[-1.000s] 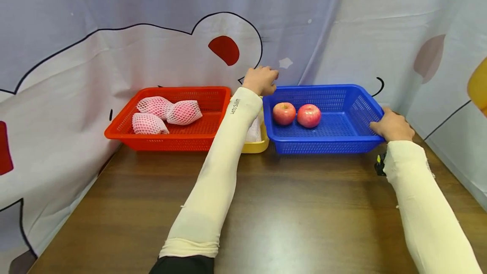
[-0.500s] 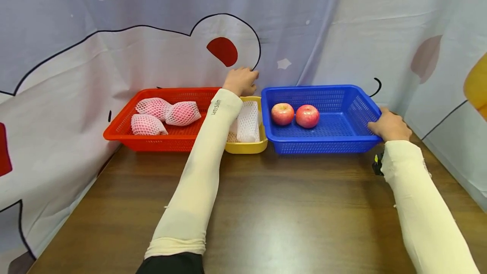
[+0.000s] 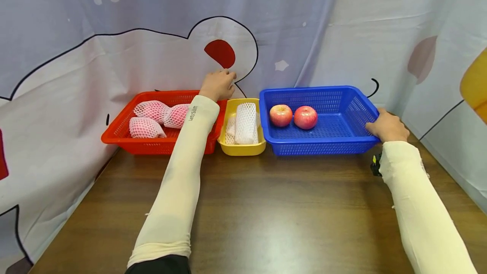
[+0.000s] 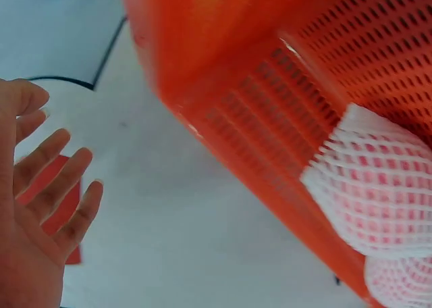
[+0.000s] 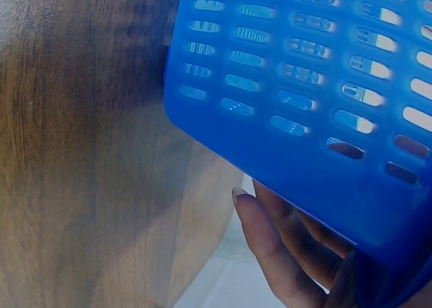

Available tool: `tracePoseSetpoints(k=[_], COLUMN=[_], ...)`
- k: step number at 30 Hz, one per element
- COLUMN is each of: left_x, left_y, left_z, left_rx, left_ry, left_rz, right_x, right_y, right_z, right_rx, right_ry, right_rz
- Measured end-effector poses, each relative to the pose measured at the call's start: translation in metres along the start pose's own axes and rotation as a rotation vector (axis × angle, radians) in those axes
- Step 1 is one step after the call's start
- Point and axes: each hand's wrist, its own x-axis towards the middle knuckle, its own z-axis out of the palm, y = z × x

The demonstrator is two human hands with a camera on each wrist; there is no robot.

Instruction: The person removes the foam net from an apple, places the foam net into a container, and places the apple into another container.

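In the head view, the worktop (image 3: 247, 215) is stretching from the containers toward the near side, its left edge slanting along a hanging cloth (image 3: 152, 60). The red basket (image 3: 148, 149) is standing at left, the yellow tray (image 3: 243, 151) just beside it, and the blue basket (image 3: 323, 140) at right. Two glossy red-yellow apples (image 3: 305, 117) are sitting left inside the blue one; pink fruit in netting (image 3: 146, 128) is lying in the red one, and white netting (image 3: 246, 124) in the tray. The left hand (image 3: 218, 84) is hovering near the red basket's far right corner; the right hand (image 3: 389, 127) is gripping the blue basket's right rim.

In the left wrist view, the left hand is spreading its fingers, holding nothing, apart from the red rim.

In the right wrist view, the right fingers are curling beside the slotted blue wall, partly hidden.
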Motion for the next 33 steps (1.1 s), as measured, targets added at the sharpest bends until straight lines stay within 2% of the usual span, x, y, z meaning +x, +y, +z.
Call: tracePoseSetpoints(k=[9, 17, 24, 29, 33], left_x=[-0.011, -0.026, -0.033, -0.036, -0.041], left_y=[-0.032, -0.06, -0.075, -0.084, -0.09], left_z=[0.02, 0.033, 0.048, 0.057, 0.064], left_rx=[-0.072, -0.091, -0.148, -0.172, -0.193], left_ry=[0.07, 0.11, 0.141, 0.132, 0.098], left_rz=[-0.038, -0.125, -0.206, -0.249, -0.3], right_x=[-0.003, -0.004, -0.005, -0.007, -0.007], right_y=[0.003, 0.002, 0.002, 0.003, 0.001], right_z=[0.001, 0.005, 0.004, 0.007, 0.008], right_rx=[0.001, 0.002, 0.002, 0.001, -0.003], right_ry=[0.015, 0.038, 0.024, 0.009, 0.026], right_rz=[0.003, -0.012, -0.016, -0.009, -0.013])
